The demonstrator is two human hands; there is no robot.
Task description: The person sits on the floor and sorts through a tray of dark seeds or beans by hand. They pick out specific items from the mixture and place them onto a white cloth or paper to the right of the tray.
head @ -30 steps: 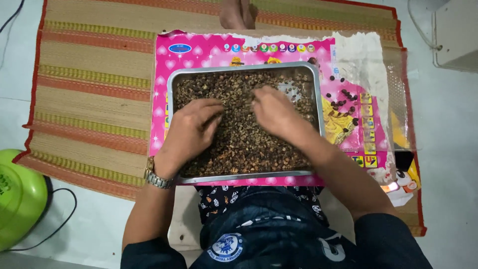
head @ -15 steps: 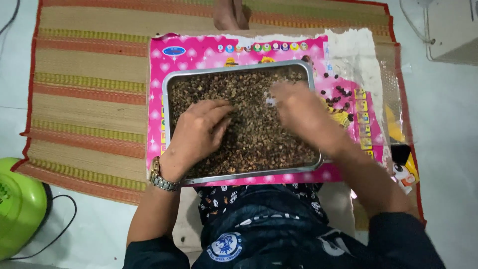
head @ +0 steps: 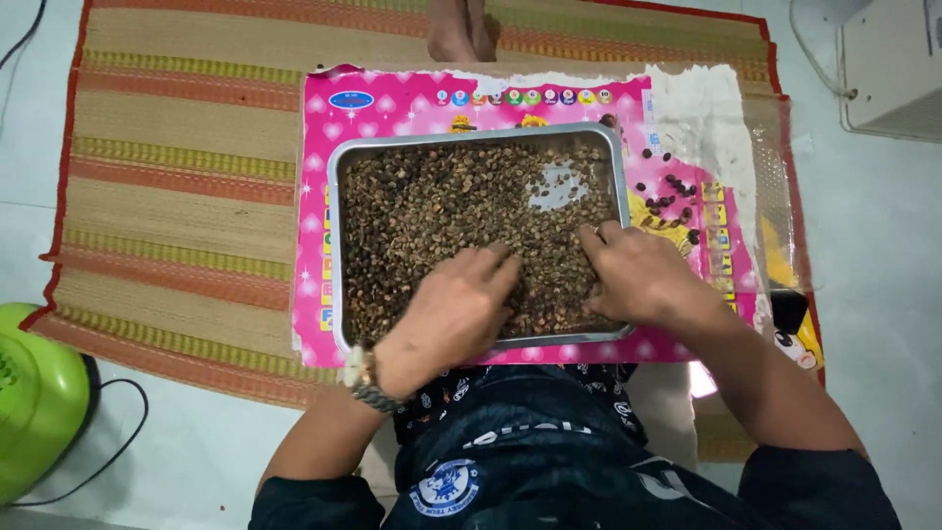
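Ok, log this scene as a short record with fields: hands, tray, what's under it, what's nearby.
left hand: palm down in the brown seeds, wristwatch on
right hand: fingers in the seeds near the tray's right edge
tray: metal, rectangular, one bare patch
under: pink printed sheet on striped woven mat
nearby: loose dark seeds, green device

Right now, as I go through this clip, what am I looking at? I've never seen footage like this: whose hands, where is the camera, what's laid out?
There is no machine here. A camera on the person's head looks down at their own two bare hands. The left hand, with a wristwatch, and the right hand both rest palm down in a metal tray filled with small dark brown seeds or beans. Neither hand visibly grips anything. The tray sits on a pink printed sheet over a striped woven mat. A few loose seeds lie beside the tray. A green object sits at the left.
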